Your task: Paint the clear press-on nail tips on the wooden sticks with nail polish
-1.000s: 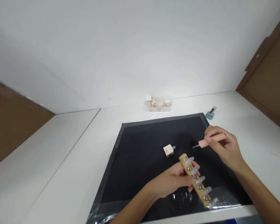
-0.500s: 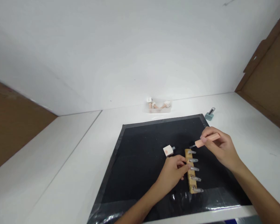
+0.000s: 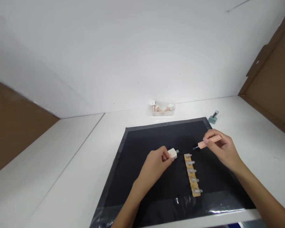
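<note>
Between the fingertips of my left hand (image 3: 155,163) is a small white nail polish bottle (image 3: 173,153), its uncapped neck pointing right over the black mat. My right hand (image 3: 224,150) pinches a peach nail polish brush (image 3: 209,141) by its cap, bristles pointing left and down, apart from the bottle. Below the brush lies a wooden strip (image 3: 189,175) carrying several clear false nails (image 3: 192,171) in a row, tips to the right. Neither hand touches the strip.
A black mat (image 3: 137,148) covers the middle of the white table (image 3: 85,158). Behind it stands a clear tray (image 3: 163,114) of white-and-peach bottles. A teal bottle (image 3: 213,119) is beyond the mat's right corner. Brown panels (image 3: 273,72) flank the sides.
My left hand has let go of the wooden strip, moved left and taken hold of the white bottle. The strip has shifted slightly left. My right hand with the brush has barely moved.
</note>
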